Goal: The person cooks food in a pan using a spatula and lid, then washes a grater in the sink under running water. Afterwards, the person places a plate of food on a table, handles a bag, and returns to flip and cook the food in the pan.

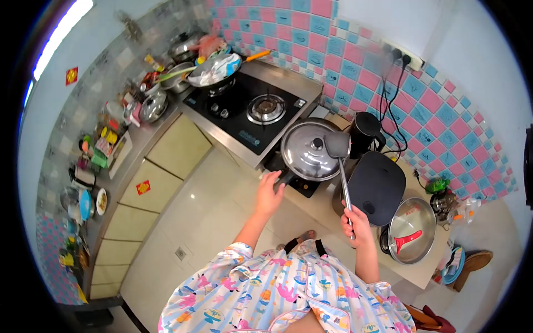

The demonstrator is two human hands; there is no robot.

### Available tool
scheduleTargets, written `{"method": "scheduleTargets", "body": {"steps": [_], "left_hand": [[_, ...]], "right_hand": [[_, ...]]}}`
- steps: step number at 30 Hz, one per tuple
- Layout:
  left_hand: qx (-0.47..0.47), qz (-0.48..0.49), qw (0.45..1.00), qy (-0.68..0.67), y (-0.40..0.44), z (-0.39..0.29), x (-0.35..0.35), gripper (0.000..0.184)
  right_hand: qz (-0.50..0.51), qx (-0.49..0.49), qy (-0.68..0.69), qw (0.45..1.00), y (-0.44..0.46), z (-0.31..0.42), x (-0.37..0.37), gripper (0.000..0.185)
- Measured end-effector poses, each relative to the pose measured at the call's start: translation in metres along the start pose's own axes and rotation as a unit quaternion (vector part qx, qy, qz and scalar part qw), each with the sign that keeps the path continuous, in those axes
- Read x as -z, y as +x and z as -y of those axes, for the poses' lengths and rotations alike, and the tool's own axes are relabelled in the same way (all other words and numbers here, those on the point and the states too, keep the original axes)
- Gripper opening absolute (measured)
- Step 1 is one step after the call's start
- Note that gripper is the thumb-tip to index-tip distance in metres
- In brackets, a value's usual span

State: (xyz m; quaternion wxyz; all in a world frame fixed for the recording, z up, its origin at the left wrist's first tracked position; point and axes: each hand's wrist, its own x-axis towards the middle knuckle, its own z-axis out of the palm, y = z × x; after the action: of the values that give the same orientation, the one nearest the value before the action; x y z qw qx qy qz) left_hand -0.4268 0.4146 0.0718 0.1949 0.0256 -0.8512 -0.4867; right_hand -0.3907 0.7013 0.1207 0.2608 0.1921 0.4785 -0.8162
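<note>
My right hand (pixel 356 224) is closed round the long metal handle of a spatula (pixel 337 145). Its dark, broad blade points away from me and overlaps the right side of a lidded pan (pixel 298 145) in view. That pan has a shiny domed lid with a dark knob. My left hand (pixel 270 193) is beside the pan's dark handle (pixel 286 178), thumb and fingers apart. Whether a fingertip touches the handle I cannot make out.
A black gas stove (pixel 244 114) stands ahead, with a wok (pixel 214 73) on its far burner. On the right counter are a black kettle (pixel 365 130), a dark square-topped appliance (pixel 378 186) and a steel bowl (pixel 420 238). Cluttered dishes line the left counter.
</note>
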Motion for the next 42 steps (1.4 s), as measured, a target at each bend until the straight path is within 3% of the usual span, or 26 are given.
{"method": "scheduleTargets", "body": {"steps": [8, 15, 20, 27, 30, 34, 38, 42], "left_hand": [[0.013, 0.029, 0.999, -0.035, -0.06, -0.004, -0.008, 0.033], [-0.033, 0.1, 0.99, -0.097, -0.07, -0.053, -0.067, 0.027], [-0.101, 0.209, 0.966, -0.115, -0.092, -0.131, -0.158, 0.022], [-0.154, 0.411, 0.894, -0.085, -0.176, -0.223, -0.366, 0.031], [-0.194, 0.406, 0.893, -0.007, -0.214, -0.22, -0.456, 0.042], [-0.146, 0.43, 0.888, 0.064, -0.244, -0.228, -0.526, 0.059], [-0.073, 0.365, 0.917, 0.14, -0.256, -0.236, -0.557, 0.048], [-0.022, 0.378, 0.923, 0.063, -0.249, -0.208, -0.582, 0.041]], "right_hand": [[-0.012, 0.007, 0.019, 1.0, -0.05, -0.035, 0.008, 0.025], [-0.061, 0.115, 0.105, 0.986, -0.095, -0.04, 0.084, 0.02], [-0.163, 0.194, 0.139, 0.957, -0.15, -0.033, 0.173, 0.018], [-0.378, 0.18, 0.113, 0.901, -0.243, -0.051, 0.327, 0.02], [-0.399, 0.167, 0.124, 0.893, -0.278, -0.069, 0.382, 0.02], [-0.442, 0.148, 0.136, 0.874, -0.304, -0.077, 0.415, 0.017], [-0.464, 0.148, 0.143, 0.862, -0.313, -0.077, 0.422, 0.015], [-0.495, 0.155, 0.157, 0.841, -0.31, -0.076, 0.406, 0.017]]}}
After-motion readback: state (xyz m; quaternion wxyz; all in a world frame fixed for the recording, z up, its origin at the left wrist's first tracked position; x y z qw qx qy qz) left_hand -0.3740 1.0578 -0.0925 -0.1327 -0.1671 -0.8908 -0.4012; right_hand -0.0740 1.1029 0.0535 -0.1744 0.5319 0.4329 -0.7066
